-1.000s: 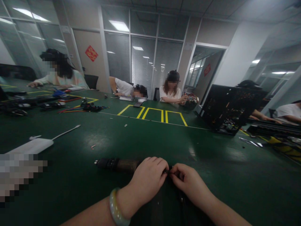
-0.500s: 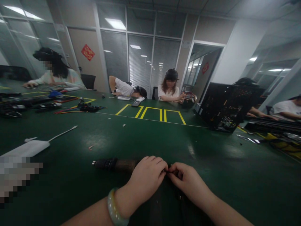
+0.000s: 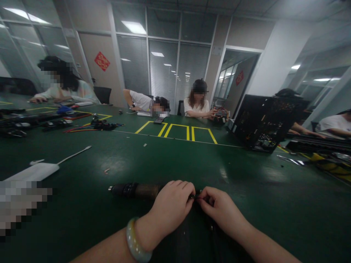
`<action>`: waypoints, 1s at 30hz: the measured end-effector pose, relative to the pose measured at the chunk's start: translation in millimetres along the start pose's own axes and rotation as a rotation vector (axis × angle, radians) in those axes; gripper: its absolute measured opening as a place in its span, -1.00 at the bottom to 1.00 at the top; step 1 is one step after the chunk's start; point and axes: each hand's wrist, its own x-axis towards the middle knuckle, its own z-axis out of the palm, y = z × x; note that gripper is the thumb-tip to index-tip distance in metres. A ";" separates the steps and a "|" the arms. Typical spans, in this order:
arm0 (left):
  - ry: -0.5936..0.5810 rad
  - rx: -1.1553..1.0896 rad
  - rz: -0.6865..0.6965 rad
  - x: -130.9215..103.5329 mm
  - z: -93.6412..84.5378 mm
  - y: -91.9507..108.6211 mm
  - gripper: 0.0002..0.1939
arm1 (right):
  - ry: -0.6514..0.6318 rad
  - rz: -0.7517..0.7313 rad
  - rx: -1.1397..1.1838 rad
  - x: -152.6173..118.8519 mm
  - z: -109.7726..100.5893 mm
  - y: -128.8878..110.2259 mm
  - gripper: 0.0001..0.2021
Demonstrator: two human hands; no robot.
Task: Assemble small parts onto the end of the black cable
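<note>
A dark, straight-bodied electric screwdriver [image 3: 146,191] lies crosswise on the green table, its metal tip pointing left. My left hand [image 3: 174,199], with a pale bangle at the wrist, is wrapped over the screwdriver's rear end. Close beside it, my right hand [image 3: 216,204] pinches a thin dark piece at that end between thumb and fingertips; it looks like the end of a cord. A black cord [image 3: 212,228] trails below the right hand toward the table's near edge. The fingers partly hide where cord and tool come together.
At the left lies a white adapter [image 3: 41,171] with a short cable. Behind it are tangled wires and black parts [image 3: 95,124]. A black computer case [image 3: 263,122] stands at the right, near a silver metal piece [image 3: 290,160]. Several people sit around the table.
My right fingertips have shifted slightly right, and a little more of the dark piece shows between the hands. The screwdriver stays in place under my left hand.
</note>
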 end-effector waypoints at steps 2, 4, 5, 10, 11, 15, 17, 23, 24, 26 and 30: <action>-0.003 0.003 0.005 0.2 0.1 0.0 -0.92 | 0.004 -0.001 0.026 0.5 0.3 1.8 -0.92; -0.004 0.007 0.006 0.2 -0.1 0.3 -0.92 | 0.008 -0.002 0.042 1.0 0.2 3.6 -0.92; -0.004 0.008 0.007 0.0 -0.4 0.5 -0.91 | 0.011 0.000 0.049 1.3 0.0 4.2 -0.91; 0.002 0.003 -0.005 -0.7 -1.6 1.4 -0.88 | 0.011 0.012 0.063 0.8 0.4 4.2 -0.91; 0.001 0.000 -0.006 -0.7 -1.6 1.2 -0.88 | 0.009 0.010 0.053 0.4 0.5 3.7 -0.91; -0.007 -0.018 0.015 -0.8 -0.7 -0.4 -0.91 | 0.007 -0.007 0.010 -0.2 0.4 1.4 -0.92; -0.006 -0.018 0.023 -0.9 -0.4 -1.1 -0.91 | 0.002 -0.007 0.007 0.1 0.1 1.0 -0.92; -0.007 -0.010 0.024 -0.6 -1.4 -0.1 -0.90 | 0.007 0.002 0.018 1.4 0.5 2.5 -0.92; -0.003 -0.006 0.019 -0.6 -1.3 0.2 -0.90 | 0.003 0.006 0.019 1.5 0.5 2.6 -0.92; 0.008 0.001 0.006 -0.6 -0.8 0.4 -0.90 | 0.002 0.013 0.024 1.5 0.4 2.6 -0.91; 0.006 -0.003 -0.002 -0.5 0.1 0.0 -0.92 | 0.004 0.027 0.068 1.4 0.1 2.3 -0.90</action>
